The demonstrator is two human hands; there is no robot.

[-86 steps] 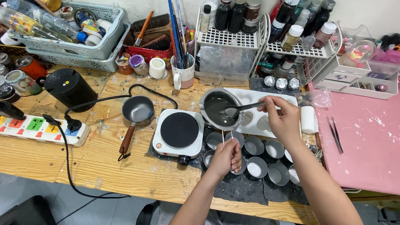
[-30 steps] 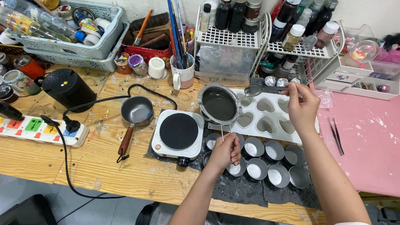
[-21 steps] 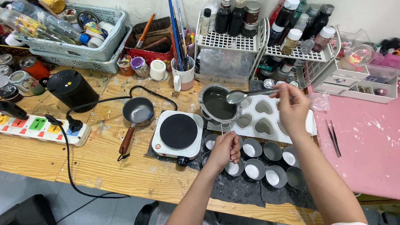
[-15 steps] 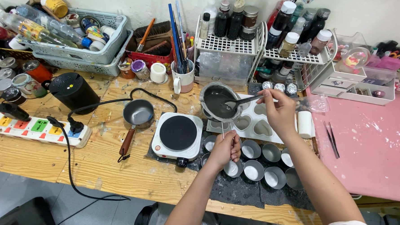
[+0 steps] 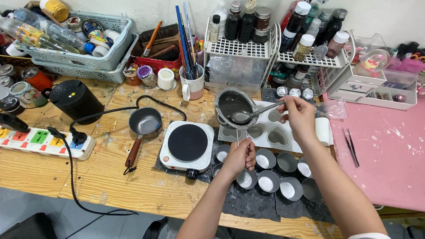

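My right hand [image 5: 298, 115] holds a metal spoon [image 5: 253, 114] whose bowl dips into a small metal pot [image 5: 232, 106] of dark grey liquid. Below the pot, my left hand [image 5: 239, 156] pinches a thin upright stick over several small round tins [image 5: 272, 172], some filled with white. The tins sit on a dark mat [image 5: 254, 201]. A white mould with heart-shaped hollows [image 5: 270, 131] lies under and beside the pot.
A white single hotplate [image 5: 187, 144] stands left of the tins, next to a small saucepan with a wooden handle [image 5: 143, 127]. A black cylinder [image 5: 75, 100], a power strip [image 5: 36, 139], racks of bottles [image 5: 275, 30], a brush cup [image 5: 192, 84] and a pink mat [image 5: 395, 154] surround the work area.
My right hand lifted the spoon out over the mould, then brought it back into the pot. My left hand stayed over the tins.
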